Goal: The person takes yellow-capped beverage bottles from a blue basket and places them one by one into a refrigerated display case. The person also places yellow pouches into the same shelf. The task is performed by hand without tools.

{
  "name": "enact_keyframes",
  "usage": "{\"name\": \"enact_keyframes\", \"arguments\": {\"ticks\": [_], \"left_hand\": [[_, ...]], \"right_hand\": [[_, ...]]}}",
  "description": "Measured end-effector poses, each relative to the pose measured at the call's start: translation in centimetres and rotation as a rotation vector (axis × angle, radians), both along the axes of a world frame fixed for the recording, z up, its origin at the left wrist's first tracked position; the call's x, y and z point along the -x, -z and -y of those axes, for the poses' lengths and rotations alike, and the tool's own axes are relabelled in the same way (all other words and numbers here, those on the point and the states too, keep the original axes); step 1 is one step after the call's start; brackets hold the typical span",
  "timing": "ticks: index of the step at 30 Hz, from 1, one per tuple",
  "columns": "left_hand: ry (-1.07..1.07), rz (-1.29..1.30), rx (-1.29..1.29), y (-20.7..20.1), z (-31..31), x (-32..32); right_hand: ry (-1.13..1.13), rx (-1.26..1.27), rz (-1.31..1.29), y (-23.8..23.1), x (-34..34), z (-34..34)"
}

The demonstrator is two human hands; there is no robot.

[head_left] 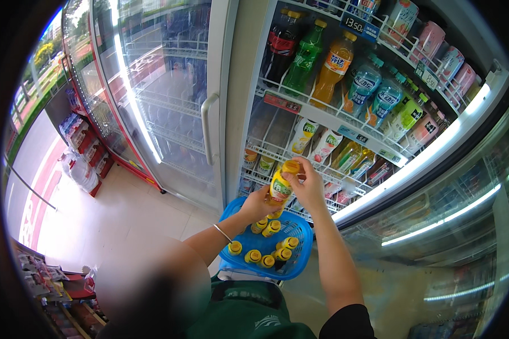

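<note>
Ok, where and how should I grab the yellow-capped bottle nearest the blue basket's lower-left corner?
Probably by the yellow cap, straight down from above: the bottle has its cap facing up, and the blue basket walls it in on the left, so a side approach from there looks tight.

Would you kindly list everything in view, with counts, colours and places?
Held bottle: one, yellow, centre
Basket: one, blue, below held bottle
Capped bottles: at least eight, yellow, in basket
Dark bottles: two, blackish, on upper shelf
Green bottle: one, green, beside them
Orange bottle: one, orange, beside green bottle
Blue-labelled bottles: at least two, blue, farther right
Cans: several, pink and white, upper right
Lower drinks: many, mixed, beneath upper shelf
Glass doors: at least two, clear, either side
Bag: one, white, far left
Left hand: one, bare, on held bottle
Right hand: one, bare, at its cap
</note>
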State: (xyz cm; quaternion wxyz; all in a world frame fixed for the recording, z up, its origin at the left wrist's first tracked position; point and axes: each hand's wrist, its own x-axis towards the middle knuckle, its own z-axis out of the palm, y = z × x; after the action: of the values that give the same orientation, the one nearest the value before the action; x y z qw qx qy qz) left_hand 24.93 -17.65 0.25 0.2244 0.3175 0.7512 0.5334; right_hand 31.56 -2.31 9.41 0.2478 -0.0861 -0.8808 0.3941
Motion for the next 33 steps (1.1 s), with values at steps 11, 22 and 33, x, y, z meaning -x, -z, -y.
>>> {"name": "enact_keyframes", "arguments": {"ticks": [11, 22, 33], "left_hand": [[-0.309, -0.487, -0.224, -3.9, -3.5, 6.3], [-0.161, -0.516, 0.352, 1.2, -8.4, 16.5], [-0.12, -0.37, 0.492, 1.0, -5.9, 17.2]], "right_hand": [[0.111, 0.081, -0.257, 2.8, 5.6, 2.2], [0.282, 0.07, -0.203, 4.2, 16.6, -2.1], [0.397, -0.075, 0.199, 8.5, 29.0, -6.3]]}}
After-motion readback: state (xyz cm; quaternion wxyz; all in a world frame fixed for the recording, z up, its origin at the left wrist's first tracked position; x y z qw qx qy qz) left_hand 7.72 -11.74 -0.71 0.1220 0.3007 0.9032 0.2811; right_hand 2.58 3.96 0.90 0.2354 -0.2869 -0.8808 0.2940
